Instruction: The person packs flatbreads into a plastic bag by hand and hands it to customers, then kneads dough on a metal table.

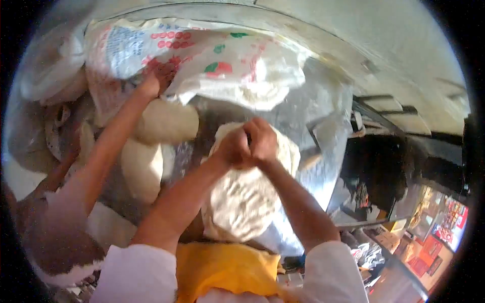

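A large, dimpled slab of pale dough (242,202) lies on the metal worktop in front of me. My left hand (234,147) is closed in a fist against the dough's far part. Right beside it, touching it, my right hand (262,141) is also a fist bearing down on the dough. Neither fist shows anything inside it. The knuckle sides are hidden from this angle.
Smooth dough pieces (169,121) sit to the left. A co-worker's hand (160,77) rests on a printed plastic sack (217,55) at the back. A scraper-like flat piece (323,132) lies on the metal worktop (290,227) at right. Shelving with dark items stands beyond.
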`<state>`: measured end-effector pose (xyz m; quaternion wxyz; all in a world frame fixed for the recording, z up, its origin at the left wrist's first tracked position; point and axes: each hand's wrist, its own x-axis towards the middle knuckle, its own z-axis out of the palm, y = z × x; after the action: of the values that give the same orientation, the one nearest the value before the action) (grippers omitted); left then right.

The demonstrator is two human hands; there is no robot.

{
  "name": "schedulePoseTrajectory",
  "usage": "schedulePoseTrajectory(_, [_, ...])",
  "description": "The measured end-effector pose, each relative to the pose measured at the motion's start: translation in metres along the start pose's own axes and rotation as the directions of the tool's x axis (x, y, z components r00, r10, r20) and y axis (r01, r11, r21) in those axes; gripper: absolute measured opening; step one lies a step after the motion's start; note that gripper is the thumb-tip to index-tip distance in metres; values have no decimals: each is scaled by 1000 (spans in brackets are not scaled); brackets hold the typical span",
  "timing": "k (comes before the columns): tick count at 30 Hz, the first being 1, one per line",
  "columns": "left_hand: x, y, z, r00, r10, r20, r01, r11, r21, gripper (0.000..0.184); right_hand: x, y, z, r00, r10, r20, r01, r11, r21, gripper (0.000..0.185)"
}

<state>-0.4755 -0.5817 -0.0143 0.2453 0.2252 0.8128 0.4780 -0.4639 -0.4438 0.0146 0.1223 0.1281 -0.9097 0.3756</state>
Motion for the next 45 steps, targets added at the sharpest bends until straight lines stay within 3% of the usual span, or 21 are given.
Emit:
schedulePoseTrajectory(6, [26,-18,-4,942,162,-294,-98,971,220,26,29,14,13,1000,28,14,-29,997,77,21])
schedulePoseTrajectory(8, [25,-22,3,995,-98,27,88,963,256,33,24,6,5,999,51,7,-51,997,60,23])
schedulePoseTrajectory(9, [18,3,-2,972,-68,224,-64,841,537,32,22,-2,1,991,130,-36,-122,979,164,25])
schedulePoseTrajectory(11, [-7,17,29,987,125,101,-160,832,532,30,2,-31,-42,875,466,131,-476,777,413,28])
schedulePoseTrajectory(12, [-1,45,36,985,-2,175,-80,886,457,28,-27,-24,-56,761,610,221,-628,605,490,30])
schedulePoseTrajectory(14, [9,74,53,952,-84,296,-33,929,368,21,-67,-12,-78,930,363,-60,-346,919,189,27])
schedulePoseTrajectory(17, [26,69,97,938,68,341,-205,900,385,12,-98,56,-66,968,134,-210,-100,981,166,19])
schedulePoseTrajectory(19, [-4,25,134,973,141,183,-78,947,-311,21,-90,52,-70,974,97,-202,-64,984,164,17])
schedulePoseTrajectory(20, [37,34,113,939,168,300,-241,943,228,28,-93,60,-67,979,50,-198,-25,992,126,16])
schedulePoseTrajectory(22, [50,34,116,951,162,265,-250,905,345,19,-97,63,-64,976,19,-216,-6,998,57,17])
schedulePoseTrajectory(25, [-3,31,126,980,118,160,-128,990,55,12,-99,26,-68,917,369,-153,-352,928,124,24])
schedulePoseTrajectory(26, [-25,71,105,968,-62,244,33,992,124,16,-102,-3,-82,865,501,7,-494,851,180,27])
schedulePoseTrajectory(27, [-51,93,84,916,-121,382,182,975,-126,20,-115,-31,-92,774,608,177,-633,744,215,30])
schedulePoseTrajectory(31, [-113,23,124,994,7,110,31,940,-339,24,-160,-38,-56,996,86,-31,-84,995,47,23])
schedulePoseTrajectory(35, [-91,66,96,960,50,276,-127,956,266,27,-157,-20,-52,994,-19,-103,29,995,99,25])
schedulePoseTrajectory(36, [-99,61,108,982,118,149,-159,942,296,29,-154,-18,-52,992,-47,-117,57,995,83,25])
schedulePoseTrajectory(38, [-118,59,114,985,-86,148,132,933,-336,27,-162,-25,-51,991,85,-101,-80,995,54,21])
schedulePoseTrajectory(40, [-135,73,108,956,-214,201,293,641,-709,23,-168,-25,-48,993,121,-8,-121,993,5,19])
schedulePoseTrajectory(41, [-145,63,125,999,-36,21,40,964,-262,19,-159,-68,-65,929,367,48,-369,910,190,18])
schedulePoseTrajectory(42, [-165,54,133,996,77,-44,-81,992,-101,11,-196,-62,-44,956,264,129,-283,945,167,19])
schedulePoseTrajectory(45, [-220,16,163,994,43,-102,-98,758,-644,16,-239,-100,-12,997,29,76,-38,992,121,29])
